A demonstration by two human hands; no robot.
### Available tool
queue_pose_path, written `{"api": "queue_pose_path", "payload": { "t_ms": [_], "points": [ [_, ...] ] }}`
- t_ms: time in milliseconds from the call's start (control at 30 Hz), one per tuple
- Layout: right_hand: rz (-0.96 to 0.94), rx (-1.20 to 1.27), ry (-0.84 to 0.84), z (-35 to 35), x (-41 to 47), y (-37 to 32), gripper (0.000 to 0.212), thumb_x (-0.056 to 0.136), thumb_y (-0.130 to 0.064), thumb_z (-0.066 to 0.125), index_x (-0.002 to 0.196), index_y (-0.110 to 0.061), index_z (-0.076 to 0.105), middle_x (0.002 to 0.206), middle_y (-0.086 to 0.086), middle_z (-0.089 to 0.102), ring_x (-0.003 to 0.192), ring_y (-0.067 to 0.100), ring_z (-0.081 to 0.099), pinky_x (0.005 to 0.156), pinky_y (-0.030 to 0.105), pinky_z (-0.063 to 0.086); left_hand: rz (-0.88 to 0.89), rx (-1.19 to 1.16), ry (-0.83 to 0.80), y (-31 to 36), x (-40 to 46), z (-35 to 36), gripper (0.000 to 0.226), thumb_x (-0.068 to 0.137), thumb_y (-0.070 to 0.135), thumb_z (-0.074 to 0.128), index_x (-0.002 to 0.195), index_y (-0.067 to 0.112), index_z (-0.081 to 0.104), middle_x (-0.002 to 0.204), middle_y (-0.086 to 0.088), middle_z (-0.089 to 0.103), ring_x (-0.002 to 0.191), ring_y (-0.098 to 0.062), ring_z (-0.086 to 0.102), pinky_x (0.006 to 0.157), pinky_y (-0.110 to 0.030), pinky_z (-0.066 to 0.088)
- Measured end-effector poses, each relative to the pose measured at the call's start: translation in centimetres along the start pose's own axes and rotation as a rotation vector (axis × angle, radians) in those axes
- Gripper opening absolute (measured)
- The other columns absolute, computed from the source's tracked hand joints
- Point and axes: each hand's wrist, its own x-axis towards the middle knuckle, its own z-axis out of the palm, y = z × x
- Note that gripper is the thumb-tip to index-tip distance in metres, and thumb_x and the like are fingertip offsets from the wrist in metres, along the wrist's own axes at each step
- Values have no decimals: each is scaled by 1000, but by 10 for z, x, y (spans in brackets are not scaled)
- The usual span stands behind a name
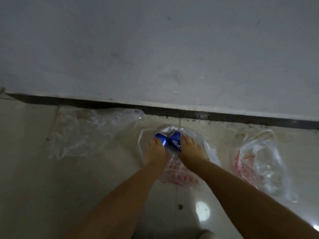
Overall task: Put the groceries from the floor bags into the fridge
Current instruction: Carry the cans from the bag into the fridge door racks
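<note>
We look down on a glossy pale tiled floor point(43, 169) meeting a grey wall point(155, 49) along a dark skirting strip point(241, 118). At centre, a thin clear plastic bag with red print point(179, 176) holds two blue cans. Our left hand point(156, 150) wraps the left can point(161, 138); our right hand point(191, 149) wraps the right can point(175, 141). A crumpled clear bag point(89, 131) lies at nine o'clock, another red-printed bag point(262, 163) at three.
</note>
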Motion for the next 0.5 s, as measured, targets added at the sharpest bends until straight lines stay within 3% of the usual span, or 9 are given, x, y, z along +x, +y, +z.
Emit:
{"api": "queue_pose_path", "payload": {
  "t_ms": [167, 333, 500],
  "points": [
    [-5, -128, -102, 18, 86, 19, 58, 80, -57, 60, 122, -19, 52, 120, 7, 56, 98, 24, 59, 78, 34, 51, -59, 107, 50, -10, 64, 49, 69, 90, 44, 54, 139, 5, 25, 136, -17, 35, 124, -29, 39, 100, -35, 37],
    [82, -4, -136, 47, 87, 21, 81, 74, -52, 67, 135, -12, 32, 129, 12, 50, 112, 29, 54, 86, 38, 50, -90, 6, -51, -25, 74, 63, 93, 83, 41, 65, 147, 10, 6, 142, -21, 32, 128, -34, 39, 104, -40, 40],
    [44, -47, -30, 63, 71, 23, 74, 80, -43, 64, 136, -13, 28, 133, 14, 46, 118, 32, 48, 93, 41, 44, -71, -95, -24, -27, 75, 63, 90, 80, 36, 67, 146, 12, 10, 139, -20, 34, 126, -33, 40, 102, -41, 41]
  ]
}}
